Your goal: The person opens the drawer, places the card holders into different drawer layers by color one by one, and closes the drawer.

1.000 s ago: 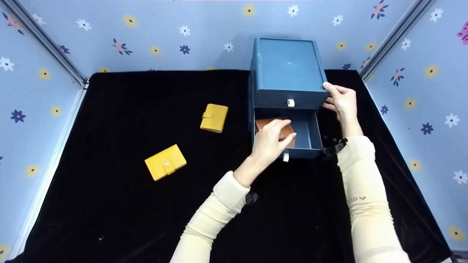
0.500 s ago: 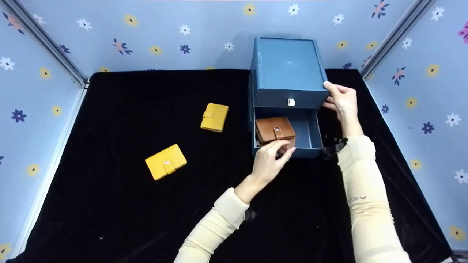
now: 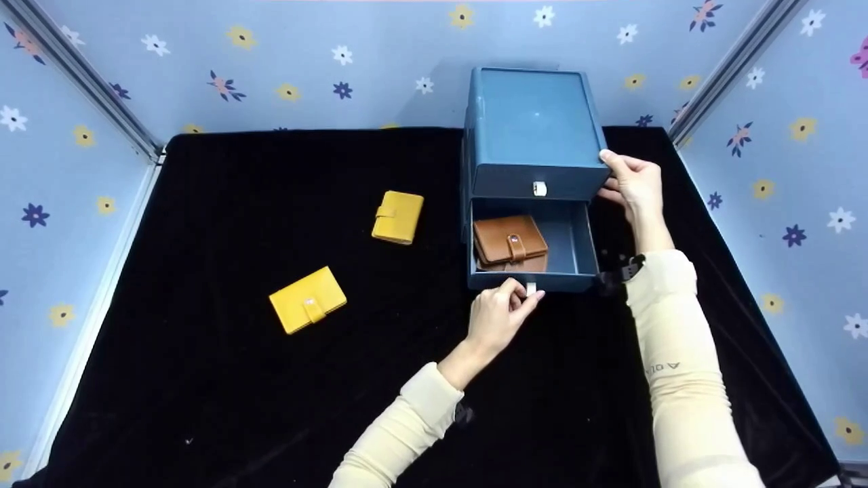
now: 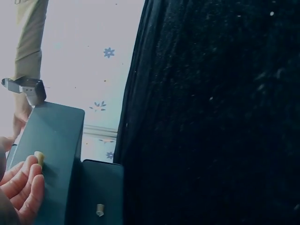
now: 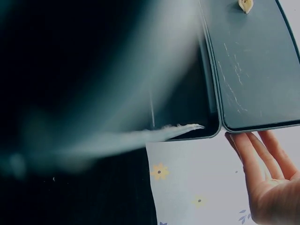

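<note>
Below the top drawer of the blue drawer cabinet (image 3: 536, 118), the lower drawer (image 3: 569, 237) is pulled out. A brown snap-strap wallet (image 3: 502, 237) lies in its left half, over another brown item. My left hand (image 3: 493, 317) is at that drawer's front, thumb and curled index finger on either side of its white pull tab (image 3: 531, 289); the left wrist view shows bent fingers (image 4: 33, 187) against a pale tab (image 4: 39, 158). My right hand (image 3: 637, 190) rests its thumb on the cabinet's front right top corner. In the right wrist view, fairly straight fingers (image 5: 253, 157) touch the cabinet's side.
Two yellow snap-strap wallets lie on the black cloth (image 3: 237, 400) left of the cabinet: one nearer the cabinet (image 3: 398, 217), the other nearer the front (image 3: 308, 300). Flower-printed panels (image 3: 305, 61) enclose the back and sides.
My left hand has drawn back from the brown wallet inside the drawer down to the pull tab, leaving the wallet in view. The right hand and the drawer stay put.
</note>
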Available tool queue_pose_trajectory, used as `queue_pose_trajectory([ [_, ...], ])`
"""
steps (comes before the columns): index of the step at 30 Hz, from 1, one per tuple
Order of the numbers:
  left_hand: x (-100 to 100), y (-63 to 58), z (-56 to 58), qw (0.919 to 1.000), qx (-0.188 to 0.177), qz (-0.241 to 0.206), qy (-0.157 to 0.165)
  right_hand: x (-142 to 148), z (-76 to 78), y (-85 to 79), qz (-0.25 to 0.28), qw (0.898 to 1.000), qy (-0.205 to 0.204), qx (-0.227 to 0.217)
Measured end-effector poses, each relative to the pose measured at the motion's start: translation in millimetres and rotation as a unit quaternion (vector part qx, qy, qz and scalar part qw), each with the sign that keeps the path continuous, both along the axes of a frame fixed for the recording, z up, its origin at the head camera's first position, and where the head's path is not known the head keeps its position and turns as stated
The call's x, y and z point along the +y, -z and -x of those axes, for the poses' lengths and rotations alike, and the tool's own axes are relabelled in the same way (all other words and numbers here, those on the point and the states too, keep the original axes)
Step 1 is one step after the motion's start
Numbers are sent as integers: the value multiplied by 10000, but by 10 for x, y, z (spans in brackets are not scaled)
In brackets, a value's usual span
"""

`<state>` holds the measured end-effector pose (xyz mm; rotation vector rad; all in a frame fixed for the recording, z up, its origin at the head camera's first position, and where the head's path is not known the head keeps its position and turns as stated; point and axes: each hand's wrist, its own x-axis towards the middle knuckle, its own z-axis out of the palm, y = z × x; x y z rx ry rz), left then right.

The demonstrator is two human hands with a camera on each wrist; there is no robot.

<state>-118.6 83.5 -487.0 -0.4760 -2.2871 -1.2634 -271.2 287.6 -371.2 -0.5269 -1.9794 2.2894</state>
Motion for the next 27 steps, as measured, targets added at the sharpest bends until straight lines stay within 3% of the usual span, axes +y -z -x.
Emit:
queue_pose_trajectory([
  [12,68,139,23,9945,-903,439,-295,-9,-6,-9,-4,10000,20,-16],
  [27,100,125,66,9973,-696,245,2,-20,-11,-13,-30,10000,40,54],
])
